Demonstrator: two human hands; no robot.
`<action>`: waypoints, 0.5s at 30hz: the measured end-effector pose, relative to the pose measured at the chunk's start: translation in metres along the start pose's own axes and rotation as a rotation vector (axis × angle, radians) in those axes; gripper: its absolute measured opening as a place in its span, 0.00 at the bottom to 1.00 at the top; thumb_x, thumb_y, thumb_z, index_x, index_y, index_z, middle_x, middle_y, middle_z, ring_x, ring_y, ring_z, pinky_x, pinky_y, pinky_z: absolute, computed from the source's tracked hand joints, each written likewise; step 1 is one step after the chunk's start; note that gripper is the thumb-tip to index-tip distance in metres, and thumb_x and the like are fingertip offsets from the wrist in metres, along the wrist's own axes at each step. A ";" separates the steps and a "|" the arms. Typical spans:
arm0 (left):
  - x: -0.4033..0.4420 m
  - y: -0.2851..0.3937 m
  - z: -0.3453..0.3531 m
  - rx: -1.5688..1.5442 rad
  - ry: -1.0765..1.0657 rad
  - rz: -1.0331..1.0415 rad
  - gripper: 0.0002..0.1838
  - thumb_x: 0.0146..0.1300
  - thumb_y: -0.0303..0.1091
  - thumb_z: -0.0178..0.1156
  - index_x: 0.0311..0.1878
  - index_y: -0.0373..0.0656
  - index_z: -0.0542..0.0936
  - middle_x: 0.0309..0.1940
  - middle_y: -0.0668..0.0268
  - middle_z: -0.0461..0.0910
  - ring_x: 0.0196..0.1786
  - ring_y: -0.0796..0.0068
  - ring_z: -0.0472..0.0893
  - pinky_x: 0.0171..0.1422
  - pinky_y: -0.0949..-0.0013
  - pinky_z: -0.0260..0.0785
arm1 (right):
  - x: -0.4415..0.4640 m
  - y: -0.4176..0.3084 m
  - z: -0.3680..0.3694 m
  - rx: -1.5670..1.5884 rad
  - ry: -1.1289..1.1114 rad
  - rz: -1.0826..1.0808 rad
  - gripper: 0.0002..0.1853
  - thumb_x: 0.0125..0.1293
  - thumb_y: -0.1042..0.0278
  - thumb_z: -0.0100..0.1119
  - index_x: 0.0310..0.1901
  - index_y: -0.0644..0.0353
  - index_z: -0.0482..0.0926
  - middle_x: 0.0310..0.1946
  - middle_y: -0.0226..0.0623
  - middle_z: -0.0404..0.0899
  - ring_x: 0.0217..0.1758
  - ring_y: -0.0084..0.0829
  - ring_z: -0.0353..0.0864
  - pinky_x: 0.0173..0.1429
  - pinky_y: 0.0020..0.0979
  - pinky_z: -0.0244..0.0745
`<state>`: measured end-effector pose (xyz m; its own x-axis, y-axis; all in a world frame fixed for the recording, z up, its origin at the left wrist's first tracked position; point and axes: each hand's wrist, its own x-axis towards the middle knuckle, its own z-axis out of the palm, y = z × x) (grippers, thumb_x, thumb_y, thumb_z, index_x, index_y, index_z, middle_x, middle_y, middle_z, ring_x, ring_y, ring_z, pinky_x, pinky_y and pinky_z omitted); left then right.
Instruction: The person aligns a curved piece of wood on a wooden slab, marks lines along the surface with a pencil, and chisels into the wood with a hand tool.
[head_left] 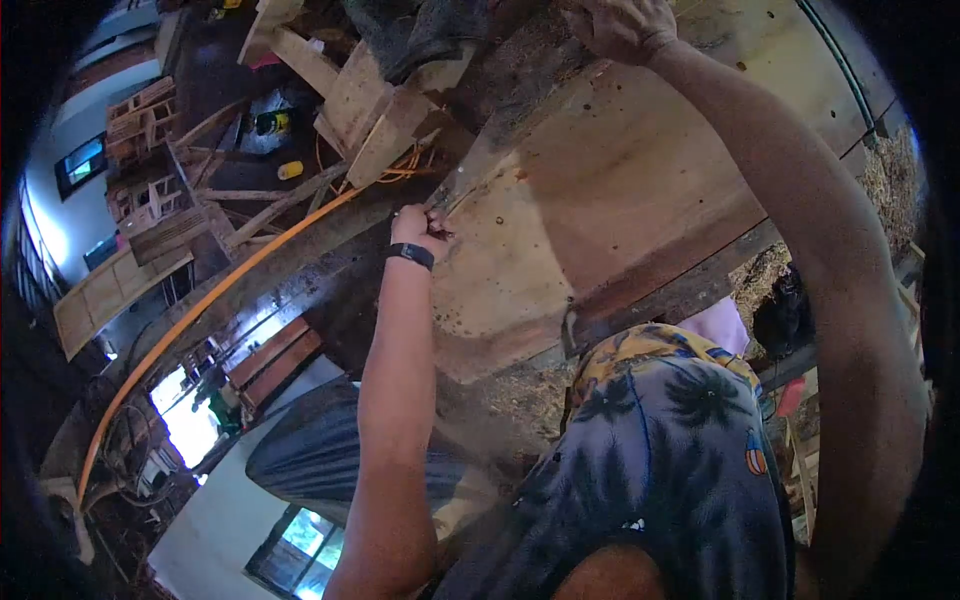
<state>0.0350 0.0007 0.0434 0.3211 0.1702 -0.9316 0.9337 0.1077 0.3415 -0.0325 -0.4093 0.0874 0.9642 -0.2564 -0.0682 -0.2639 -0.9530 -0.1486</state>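
Observation:
My left hand (pixel 422 228), with a dark band on its wrist, is at the left edge of a wide wooden board (pixel 490 275). Its fingers are curled together near a thin strip along that edge, and what they hold is too small to make out. At the top of the view my right hand (pixel 622 28) reaches over the far part of the wooden surface. Its fingers point left and are partly lost in shadow, so their grip is unclear. Dark cloth (pixel 415 40) lies to the left of it.
An orange cable (pixel 225 285) curves along the left side. Wooden pieces (pixel 355 105) and frames stand at the upper left, near a yellow object (pixel 290 170). Wood shavings (pixel 895 190) lie at the right. A dark green hose (pixel 840 60) runs along the upper right.

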 end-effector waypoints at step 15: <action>0.031 0.003 -0.004 0.717 0.039 0.526 0.10 0.67 0.29 0.45 0.28 0.40 0.67 0.20 0.61 0.68 0.23 0.65 0.71 0.33 0.66 0.73 | 0.000 0.001 0.001 -0.041 -0.012 0.014 0.17 0.70 0.49 0.50 0.47 0.50 0.81 0.48 0.34 0.81 0.54 0.35 0.77 0.64 0.41 0.67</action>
<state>0.0471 0.0097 0.0162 0.7427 0.0591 -0.6671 0.5457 -0.6307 0.5517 -0.0324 -0.4102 0.0861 0.9598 -0.2683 -0.0822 -0.2762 -0.9552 -0.1066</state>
